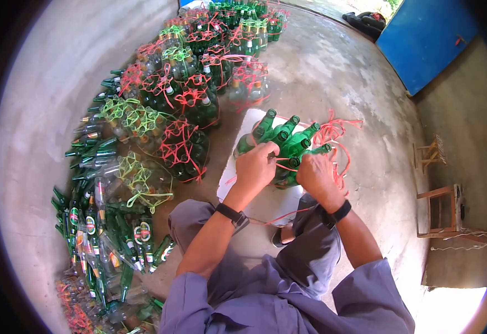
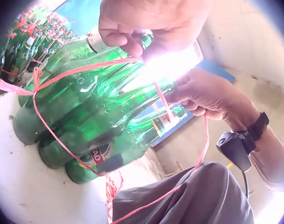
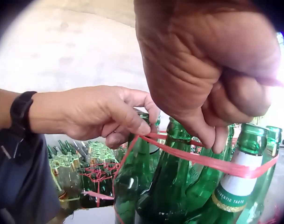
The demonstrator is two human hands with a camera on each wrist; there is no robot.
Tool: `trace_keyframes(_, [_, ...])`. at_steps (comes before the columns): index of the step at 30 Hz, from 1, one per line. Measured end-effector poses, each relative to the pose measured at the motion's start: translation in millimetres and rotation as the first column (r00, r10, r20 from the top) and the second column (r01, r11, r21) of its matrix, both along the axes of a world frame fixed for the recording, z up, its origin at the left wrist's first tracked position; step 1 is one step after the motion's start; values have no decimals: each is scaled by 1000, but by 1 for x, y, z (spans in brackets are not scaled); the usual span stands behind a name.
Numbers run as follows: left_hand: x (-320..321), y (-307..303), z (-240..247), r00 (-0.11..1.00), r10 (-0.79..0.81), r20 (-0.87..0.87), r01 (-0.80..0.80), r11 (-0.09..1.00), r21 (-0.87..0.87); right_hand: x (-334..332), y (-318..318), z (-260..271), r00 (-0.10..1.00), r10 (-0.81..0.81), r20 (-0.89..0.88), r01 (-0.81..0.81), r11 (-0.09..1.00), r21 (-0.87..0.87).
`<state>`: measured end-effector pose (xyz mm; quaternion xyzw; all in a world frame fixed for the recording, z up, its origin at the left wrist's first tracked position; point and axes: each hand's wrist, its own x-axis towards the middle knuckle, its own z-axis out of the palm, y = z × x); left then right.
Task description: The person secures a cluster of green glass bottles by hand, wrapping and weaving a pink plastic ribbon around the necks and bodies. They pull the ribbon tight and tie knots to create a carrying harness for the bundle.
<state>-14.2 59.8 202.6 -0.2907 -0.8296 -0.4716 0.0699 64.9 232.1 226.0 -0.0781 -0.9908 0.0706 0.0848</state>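
Several green bottles [image 1: 294,146] [image 2: 86,102] [image 3: 165,191] stand bunched together on a white board [image 1: 229,181]. Red string [image 2: 86,69] [image 3: 198,157] runs around their necks and down their sides. At the near left of the necks, my left hand [image 1: 256,167] [image 2: 153,23] [image 3: 95,112] pinches the string between thumb and finger. My right hand [image 1: 318,175] [image 2: 205,93] [image 3: 202,60] is over the necks on the near right, its fingers curled round the string, with a strand leaving the fist. The fingers hide parts of the string.
Tied bundles of bottles [image 1: 188,150] fill the floor on the left, beside loose bottles [image 1: 96,222] lying in a heap. A tangle of red string [image 1: 332,131] lies right of the board. Wooden stools [image 1: 443,211] and a blue door [image 1: 427,44] are at the right.
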Motion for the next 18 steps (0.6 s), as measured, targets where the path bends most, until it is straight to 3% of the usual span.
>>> trace_keyframes(2, [1,2,0,1000,14,1,-14,1000,-5,13,-19,6,1000,-17,22,16,999,40])
trace_keyframes(6, [0,4,-4,999,32,-23,-32,999,10,23,-24,-11,994,-44,-105,42,999,-21])
trace_keyframes(9, [0,4,-7,999,12,-38,-11,999,47,29,-21,-27,962,-138,-235,103,983,-155])
trace_keyframes(11, [1,4,-6,1000,13,-26,-12,1000,26,33,-16,-44,922,-313,-227,139,816,-561])
trace_keyframes(12, [1,4,-5,1000,14,-16,-14,1000,6,35,-18,-51,921,-317,-226,142,815,-562])
trace_keyframes(14, [1,5,-7,1000,8,-11,-8,1000,23,36,-22,-67,878,-479,-18,192,386,-902])
trace_keyframes(15, [1,5,-7,1000,5,-5,-5,999,40,36,-24,-70,881,-467,76,260,343,-902])
trace_keyframes(18, [1,4,-4,1000,-2,30,1,999,33,32,-29,-76,891,-453,27,190,319,-929])
